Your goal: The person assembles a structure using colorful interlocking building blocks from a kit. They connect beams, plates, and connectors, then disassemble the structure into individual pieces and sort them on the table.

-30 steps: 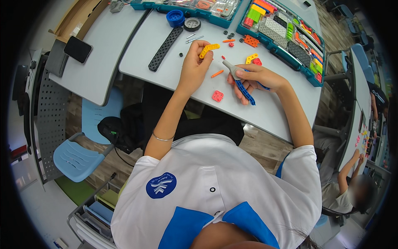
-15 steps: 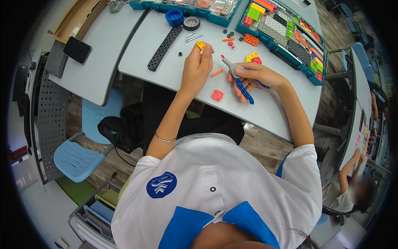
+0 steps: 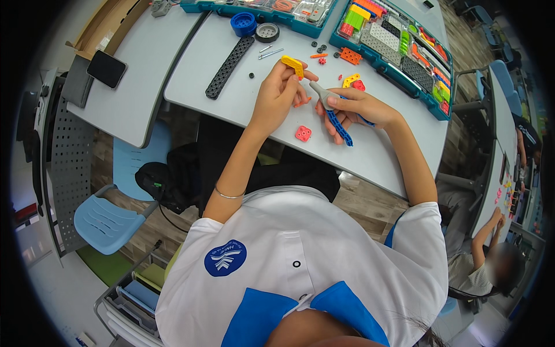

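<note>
My left hand (image 3: 274, 97) pinches a yellow angled building piece (image 3: 293, 65) between thumb and fingers. A small red bit shows at that piece's lower end. To its right, my right hand (image 3: 364, 107) is wrapped round a plier-like tool with a grey nose (image 3: 321, 92) and blue handles (image 3: 339, 127). The tool's tip points toward the left hand, close to its fingers. An orange rod (image 3: 302, 103) lies beside the left fingers, partly hidden by them. A pink square connector (image 3: 303, 133) rests near the table's front edge.
Another yellow angled piece (image 3: 350, 80) and a pink connector (image 3: 359, 85) lie beyond the right hand. A dark perforated strip (image 3: 230, 68), a blue wheel (image 3: 243, 24) and metal rods (image 3: 270, 54) are at left. A parts case (image 3: 399, 52) borders the far right.
The yellow piece has turned and shows more above my left fingers, which have spread toward the tool. The red bit at the tool's tip is gone from there. My right hand has barely moved.
</note>
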### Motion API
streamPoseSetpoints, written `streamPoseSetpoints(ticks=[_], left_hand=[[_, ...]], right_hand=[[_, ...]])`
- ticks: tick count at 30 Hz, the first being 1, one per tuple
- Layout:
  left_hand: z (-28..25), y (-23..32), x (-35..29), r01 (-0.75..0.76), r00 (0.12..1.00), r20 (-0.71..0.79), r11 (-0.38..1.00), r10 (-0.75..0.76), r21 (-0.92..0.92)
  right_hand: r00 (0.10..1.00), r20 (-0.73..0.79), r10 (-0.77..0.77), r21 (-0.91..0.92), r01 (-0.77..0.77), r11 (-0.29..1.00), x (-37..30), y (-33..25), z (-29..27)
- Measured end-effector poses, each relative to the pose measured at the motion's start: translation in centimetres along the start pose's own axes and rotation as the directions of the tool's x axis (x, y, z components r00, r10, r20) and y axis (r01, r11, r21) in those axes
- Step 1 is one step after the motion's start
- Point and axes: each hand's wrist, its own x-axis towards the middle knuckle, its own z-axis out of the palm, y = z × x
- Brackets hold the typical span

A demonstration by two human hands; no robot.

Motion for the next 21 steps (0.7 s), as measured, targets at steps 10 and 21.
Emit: streamPoseSetpoints(ticks=[10, 21], left_hand=[[-0.13, 0.17, 0.04, -0.005, 0.999, -0.054, 1.0, 0.005, -0.004], [-0.47, 0.18, -0.16, 0.023, 0.999, 0.032, 1.0, -0.022, -0.013]], right_hand=[[0.999, -0.013, -0.03, 0.016, 0.03, 0.999, 0.11, 0.1, 0.05], [0.997, -0.069, -0.042, -0.066, 0.037, 0.997, 0.01, 0.33, 0.31]])
